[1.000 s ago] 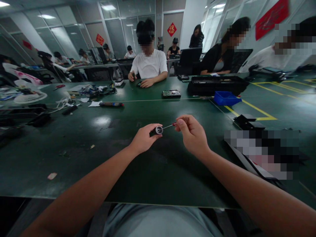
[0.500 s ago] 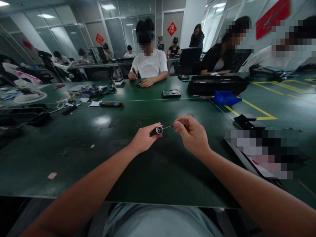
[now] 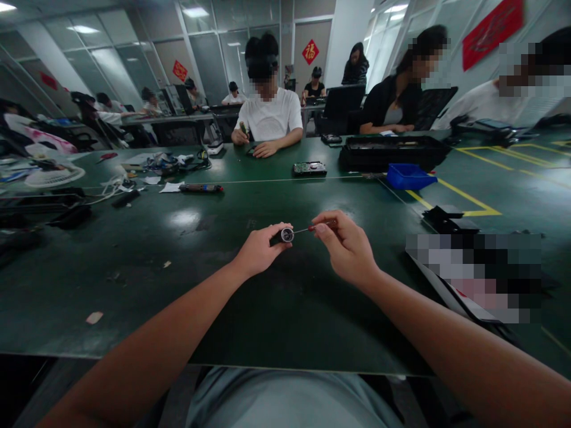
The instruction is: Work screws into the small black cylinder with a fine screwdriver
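Note:
Between thumb and fingers, my left hand [image 3: 261,249] grips a small dark cylinder [image 3: 286,235] with a pale, silvery rim; its round end faces right and toward me. What kind of thing it is I cannot make out. My right hand [image 3: 348,244] is closed on the handle of a thin screwdriver [image 3: 302,230] with a red collar. Its metal shaft points left and meets the cylinder's rimmed end; whether the tip is inside or just at the edge I cannot tell. Both hands are held over the green table [image 3: 267,315].
Ahead lies a hard drive [image 3: 309,169], with a blue bin [image 3: 410,176] and a long black tray [image 3: 395,151] to its right. A pen-shaped tool [image 3: 200,188] lies left, near tangled cables [image 3: 169,161]. Opposite sits a person in white [image 3: 271,116]. Black parts [image 3: 450,220] lie at right.
My right hand has shifted very slightly, its fingers turned a little on the screwdriver's handle. The cylinder in my left hand has moved a touch left.

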`<state>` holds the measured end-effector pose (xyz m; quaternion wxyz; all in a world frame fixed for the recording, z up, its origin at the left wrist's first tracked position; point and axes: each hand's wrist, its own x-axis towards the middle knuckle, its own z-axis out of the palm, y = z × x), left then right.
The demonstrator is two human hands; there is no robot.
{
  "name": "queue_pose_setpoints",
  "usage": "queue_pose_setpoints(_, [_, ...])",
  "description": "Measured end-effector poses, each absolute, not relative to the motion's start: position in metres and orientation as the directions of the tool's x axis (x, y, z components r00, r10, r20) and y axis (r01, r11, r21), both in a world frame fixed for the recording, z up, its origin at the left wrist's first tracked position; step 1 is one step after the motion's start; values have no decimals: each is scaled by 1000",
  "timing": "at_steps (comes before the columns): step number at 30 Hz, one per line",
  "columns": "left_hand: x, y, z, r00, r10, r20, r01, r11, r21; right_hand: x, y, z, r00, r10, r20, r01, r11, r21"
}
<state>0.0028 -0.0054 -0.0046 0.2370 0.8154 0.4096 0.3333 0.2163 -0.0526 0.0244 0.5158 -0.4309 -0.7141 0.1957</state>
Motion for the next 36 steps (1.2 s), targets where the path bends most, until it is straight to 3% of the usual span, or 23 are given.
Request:
queue_pose_setpoints(7, [4,-5,-5,460,832,309,534,-537,653,216,-53,25,-110,815,569,416,558,-718])
queue_pose_setpoints(21, [1,-4,-7,467,805,366,509,-583,633,216,-53,26,-84,844,529,456,505,-733])
queue_pose_setpoints(28, [2,-3,-7,453,803,387,495,-588,640,214,-41,16,82,900,429,138,416,-899])
queue_pose_setpoints(36, [2,-5,-3,458,813,360,497,-570,655,214,-28,9,177,959,220,-156,248,-956])
